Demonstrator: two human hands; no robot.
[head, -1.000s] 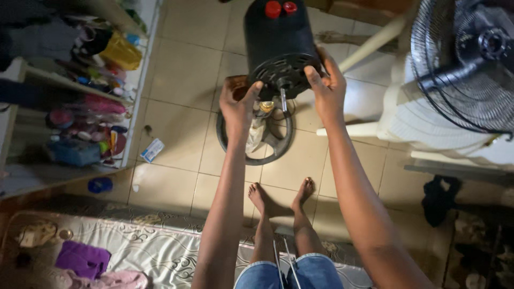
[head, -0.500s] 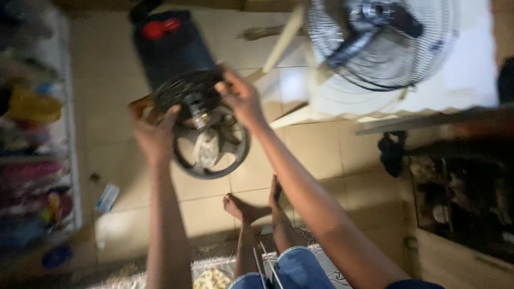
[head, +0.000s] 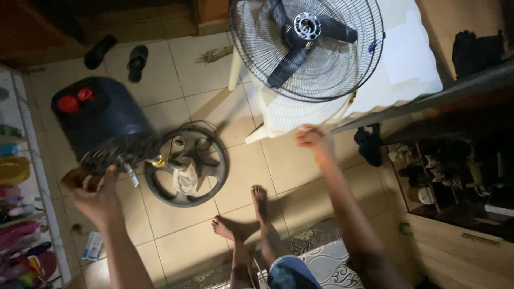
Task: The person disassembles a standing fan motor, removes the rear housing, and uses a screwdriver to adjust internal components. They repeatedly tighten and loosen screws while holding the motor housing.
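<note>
Fan teardown: my left hand (head: 96,195) grips the motor unit (head: 115,155); right hand (head: 316,140) open, empty, near caged fan (head: 306,48). Next: careful reach.

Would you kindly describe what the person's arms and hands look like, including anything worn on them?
Both forearms are bare, with no sleeves in view. The left hand and right hand wear no gloves; no watch, ring or bracelet shows, though the dim light hides fine detail.
</note>
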